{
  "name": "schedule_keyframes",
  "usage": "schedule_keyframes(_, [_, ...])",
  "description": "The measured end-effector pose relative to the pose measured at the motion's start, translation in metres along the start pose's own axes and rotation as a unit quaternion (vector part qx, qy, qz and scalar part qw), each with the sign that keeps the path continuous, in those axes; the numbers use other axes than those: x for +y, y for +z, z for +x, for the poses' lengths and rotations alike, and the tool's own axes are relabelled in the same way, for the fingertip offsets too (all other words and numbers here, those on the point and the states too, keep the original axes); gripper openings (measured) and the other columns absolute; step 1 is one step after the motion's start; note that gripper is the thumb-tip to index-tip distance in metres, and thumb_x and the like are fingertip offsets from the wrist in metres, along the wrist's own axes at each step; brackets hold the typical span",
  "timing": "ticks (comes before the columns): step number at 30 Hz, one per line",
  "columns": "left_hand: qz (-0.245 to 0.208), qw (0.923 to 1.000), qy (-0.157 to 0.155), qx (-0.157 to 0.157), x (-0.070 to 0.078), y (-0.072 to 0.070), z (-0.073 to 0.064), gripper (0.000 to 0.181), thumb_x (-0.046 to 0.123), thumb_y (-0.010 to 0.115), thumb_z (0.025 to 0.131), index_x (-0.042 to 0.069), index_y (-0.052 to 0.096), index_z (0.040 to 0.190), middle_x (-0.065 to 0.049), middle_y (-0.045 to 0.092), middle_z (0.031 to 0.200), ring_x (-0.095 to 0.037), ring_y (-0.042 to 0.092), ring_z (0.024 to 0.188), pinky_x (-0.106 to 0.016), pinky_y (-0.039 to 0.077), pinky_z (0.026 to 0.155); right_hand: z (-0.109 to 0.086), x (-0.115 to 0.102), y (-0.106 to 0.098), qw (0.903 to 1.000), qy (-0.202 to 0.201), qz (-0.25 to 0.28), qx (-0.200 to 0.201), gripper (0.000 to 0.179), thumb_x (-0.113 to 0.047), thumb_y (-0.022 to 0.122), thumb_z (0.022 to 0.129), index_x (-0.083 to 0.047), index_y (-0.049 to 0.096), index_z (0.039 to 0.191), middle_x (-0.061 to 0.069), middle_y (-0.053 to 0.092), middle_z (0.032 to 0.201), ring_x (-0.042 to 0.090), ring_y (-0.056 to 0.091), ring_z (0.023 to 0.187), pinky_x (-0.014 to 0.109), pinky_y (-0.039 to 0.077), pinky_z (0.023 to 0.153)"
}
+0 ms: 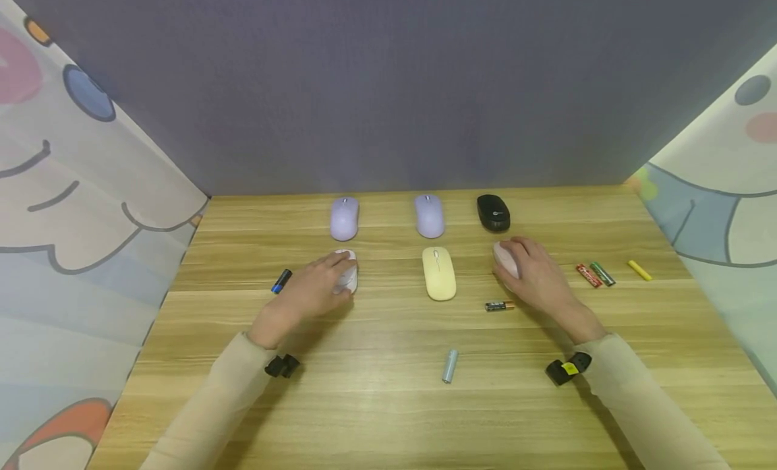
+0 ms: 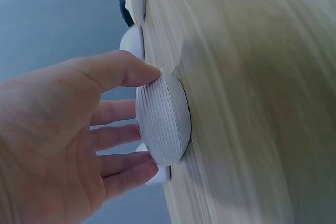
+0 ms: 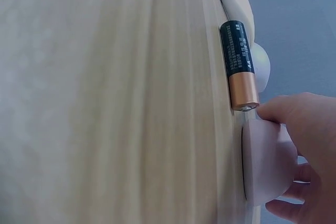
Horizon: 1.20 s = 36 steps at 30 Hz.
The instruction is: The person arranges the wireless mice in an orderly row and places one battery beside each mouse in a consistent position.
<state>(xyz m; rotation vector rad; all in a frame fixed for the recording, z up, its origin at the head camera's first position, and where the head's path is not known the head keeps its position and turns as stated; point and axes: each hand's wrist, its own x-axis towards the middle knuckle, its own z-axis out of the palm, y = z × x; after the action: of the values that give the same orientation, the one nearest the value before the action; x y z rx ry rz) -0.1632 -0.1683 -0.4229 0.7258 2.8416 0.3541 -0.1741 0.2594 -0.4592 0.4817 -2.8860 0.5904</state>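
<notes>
On the left, my left hand (image 1: 311, 286) grips a white computer mouse (image 1: 349, 278). The left wrist view shows ribbed lines along this mouse (image 2: 167, 114), with the thumb on one side and the fingers on the other. Over on the right, my right hand (image 1: 537, 279) holds a pale pink mouse (image 1: 506, 259) by its sides, its base at the wooden table. Close to that hand lies a black and copper battery (image 3: 239, 61). Between the hands sits a pale yellow mouse (image 1: 439, 274). A black and blue battery (image 1: 282, 281) is left of the white mouse.
Two purple mice (image 1: 344, 219) and a black mouse (image 1: 494, 212) form a back row near the grey panel (image 1: 388, 85). To the right lie a red battery (image 1: 589, 275), a green battery (image 1: 603, 274) and a yellow one (image 1: 640, 270). A grey-blue battery (image 1: 450, 367) lies nearer the front.
</notes>
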Motion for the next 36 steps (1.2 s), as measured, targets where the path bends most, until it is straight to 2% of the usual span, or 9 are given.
schedule_keyframes(11, [-0.012, 0.9999, 0.006, 0.003, -0.0031, 0.0017, -0.0006, 0.061, 0.023, 0.069, 0.095, 0.001, 0.050, 0.150, -0.023, 0.042, 0.159, -0.045, 0.041, 0.146, -0.059, 0.035, 0.121, 0.0012, -0.0010, -0.0010, 1.0000, 0.002, 0.002, -0.002, 0.052, -0.028, 0.069, 0.098, 0.004, 0.056, 0.138, 0.032, 0.052, 0.140, 0.050, 0.052, 0.124, 0.066, 0.050, 0.094])
schedule_keyframes(30, [-0.015, 0.9996, 0.011, 0.022, -0.0027, 0.0027, -0.0026, 0.060, 0.020, 0.071, 0.094, 0.000, 0.052, 0.147, -0.025, 0.044, 0.157, -0.048, 0.044, 0.143, -0.062, 0.039, 0.117, 0.0010, 0.0015, 0.0013, 1.0000, -0.004, -0.005, 0.002, 0.052, -0.026, 0.070, 0.098, 0.005, 0.056, 0.136, 0.032, 0.053, 0.138, 0.050, 0.053, 0.123, 0.066, 0.050, 0.094])
schedule_keyframes(36, [-0.017, 0.9992, 0.018, 0.033, -0.0042, 0.0040, -0.0043, 0.060, 0.024, 0.071, 0.097, 0.000, 0.051, 0.148, -0.027, 0.044, 0.156, -0.048, 0.046, 0.141, -0.063, 0.042, 0.115, 0.0008, 0.0015, 0.0012, 1.0000, -0.005, -0.003, 0.002, 0.052, -0.026, 0.070, 0.097, 0.005, 0.057, 0.137, 0.032, 0.053, 0.138, 0.050, 0.053, 0.123, 0.066, 0.050, 0.093])
